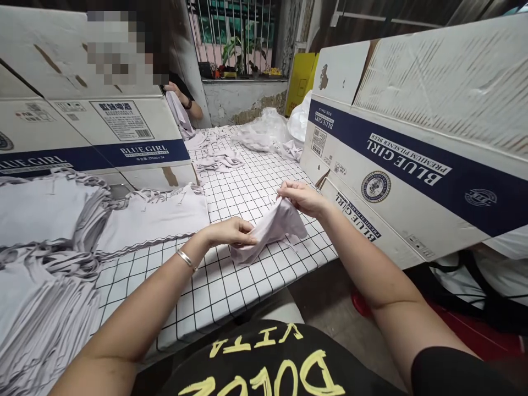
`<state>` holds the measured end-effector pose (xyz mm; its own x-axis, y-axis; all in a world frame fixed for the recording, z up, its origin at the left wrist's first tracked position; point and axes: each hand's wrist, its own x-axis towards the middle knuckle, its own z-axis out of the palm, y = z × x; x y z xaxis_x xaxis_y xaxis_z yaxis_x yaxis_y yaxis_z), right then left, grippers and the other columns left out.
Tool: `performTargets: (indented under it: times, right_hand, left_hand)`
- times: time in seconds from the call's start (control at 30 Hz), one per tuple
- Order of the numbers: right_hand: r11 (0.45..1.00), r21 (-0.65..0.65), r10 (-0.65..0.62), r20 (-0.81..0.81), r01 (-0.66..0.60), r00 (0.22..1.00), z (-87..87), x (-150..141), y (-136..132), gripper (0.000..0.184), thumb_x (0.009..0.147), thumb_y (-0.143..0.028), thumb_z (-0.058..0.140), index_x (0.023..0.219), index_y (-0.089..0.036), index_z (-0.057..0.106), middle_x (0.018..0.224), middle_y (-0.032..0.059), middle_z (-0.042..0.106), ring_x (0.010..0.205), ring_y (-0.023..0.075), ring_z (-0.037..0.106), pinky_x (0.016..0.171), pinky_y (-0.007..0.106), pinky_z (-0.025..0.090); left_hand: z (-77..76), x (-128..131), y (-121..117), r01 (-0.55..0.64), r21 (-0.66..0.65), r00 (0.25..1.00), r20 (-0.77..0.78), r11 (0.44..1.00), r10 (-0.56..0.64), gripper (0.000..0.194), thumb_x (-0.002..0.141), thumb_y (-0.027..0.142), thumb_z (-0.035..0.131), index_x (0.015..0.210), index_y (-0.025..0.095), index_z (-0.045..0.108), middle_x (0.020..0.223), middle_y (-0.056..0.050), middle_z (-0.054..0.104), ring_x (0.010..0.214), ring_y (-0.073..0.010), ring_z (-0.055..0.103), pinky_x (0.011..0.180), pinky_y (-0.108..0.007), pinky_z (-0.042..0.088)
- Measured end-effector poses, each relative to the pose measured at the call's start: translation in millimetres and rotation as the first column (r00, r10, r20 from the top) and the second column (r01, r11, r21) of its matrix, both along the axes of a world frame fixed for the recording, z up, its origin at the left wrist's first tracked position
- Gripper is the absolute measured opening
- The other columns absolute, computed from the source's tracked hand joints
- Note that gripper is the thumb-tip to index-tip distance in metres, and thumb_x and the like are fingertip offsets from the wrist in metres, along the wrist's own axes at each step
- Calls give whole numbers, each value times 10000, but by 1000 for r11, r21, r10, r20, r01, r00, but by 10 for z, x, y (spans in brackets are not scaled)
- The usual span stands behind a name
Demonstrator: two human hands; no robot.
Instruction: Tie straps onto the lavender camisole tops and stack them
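Observation:
A pale lilac cloth garment (272,228) is stretched between my two hands, just over the checked tabletop. My left hand (233,232), with a silver bangle at the wrist, pinches its lower left part between thumb and fingers. Higher up and to the right, my right hand (300,197) pinches the upper edge with the fingertips. The garment's right side hangs in a loose fold, with a thin strap or thread trailing below. Its exact cut cannot be made out.
Stacks of folded lilac garments (152,220) lie at the left. Cardboard boxes, one at left (144,118) and one at right (396,148), flank the table (231,286). Loose garments (220,160) and clear plastic bags (268,129) lie farther back. Another person's hand (177,93) holds cloth behind the left box.

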<state>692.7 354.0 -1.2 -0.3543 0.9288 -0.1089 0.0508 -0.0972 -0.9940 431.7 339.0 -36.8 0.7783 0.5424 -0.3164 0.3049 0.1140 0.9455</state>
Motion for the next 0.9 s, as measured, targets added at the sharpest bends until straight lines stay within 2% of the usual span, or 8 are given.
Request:
performTargets:
  times: [0.13,0.23,0.3,0.43,0.57,0.67,0.77,0.9]
  right_hand:
    - [975,16,219,144,-224,965,196,103,6,310,708,-347,778,816,-171,546,718,-20,600,599,75,529,514,185,405]
    - [881,-113,470,309,-459,827,274,272,15,436,642,-294,818,998,-152,609,825,8,668,684,104,613,604,220,491]
    - [820,-169,568,362,-547,740,310,399,37,404,652,-287,804,988,-122,651,874,36,690,735,128,644,649,243,525]
    - [813,-55,573,253,-580,780,376,637,121,276,670,-280,796,849,-106,677,796,33,697,711,142,655,640,249,542]
    - [879,157,463,-52,-451,885,480,720,189,358,559,-305,867,753,-132,620,683,-1,659,619,132,632,580,231,518]
    - [900,193,424,-183,-391,887,560,624,230,476,522,-355,879,839,-153,586,759,6,662,641,135,636,540,204,495]
    - [822,107,565,-41,-559,824,587,491,287,528,583,-358,852,984,-131,597,859,42,681,713,137,653,608,213,518]
    - [750,6,653,158,-662,741,551,490,338,258,692,-266,794,825,-99,650,693,7,656,609,84,605,578,184,485]
  left_hand:
    - [216,-35,28,-136,106,954,281,985,101,153,662,261,762,640,122,701,814,-48,590,736,-133,548,676,-271,459]
    - [531,-196,145,-249,61,833,522,967,182,94,608,194,700,575,112,667,750,-65,580,700,-155,561,671,-297,478]
    - [733,-314,231,-273,50,802,563,961,199,113,582,194,676,532,109,622,665,-65,552,618,-152,546,593,-290,469]
    - [1005,-460,357,-332,71,863,426,941,272,110,606,202,707,616,118,636,647,-69,590,584,-154,566,515,-247,462]
    - [1202,-410,422,-284,165,944,223,944,245,165,656,249,779,691,123,677,619,-48,616,543,-137,584,476,-212,467]
    - [1380,-252,430,-287,250,947,218,925,235,169,678,257,780,666,119,684,606,-47,626,560,-155,616,513,-237,513]
    - [1556,-106,412,-302,329,943,242,895,229,124,699,226,765,682,122,699,625,-42,646,625,-183,656,579,-273,555]
    - [1704,-128,403,-265,431,961,194,863,198,123,707,235,762,752,123,735,713,-58,687,732,-214,679,655,-301,568]
